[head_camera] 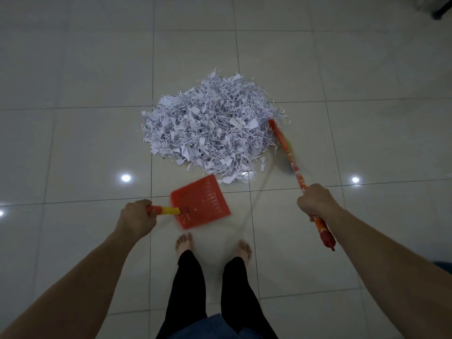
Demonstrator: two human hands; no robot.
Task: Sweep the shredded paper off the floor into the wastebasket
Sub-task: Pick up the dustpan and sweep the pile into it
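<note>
A big heap of white shredded paper [211,129] lies on the pale tiled floor ahead of me. My left hand [137,217] grips the yellow-and-red handle of a red plastic dustpan [200,201], which sits just short of the heap's near edge. My right hand [315,200] grips the red patterned handle of a broom [289,157]; its blurred bristle end is at the heap's right side. No wastebasket is in view.
My bare feet [212,248] stand on the tiles just behind the dustpan. A dark furniture leg or wheel [437,14] shows at the top right corner. Ceiling lights reflect in the glossy floor [73,143] on both sides.
</note>
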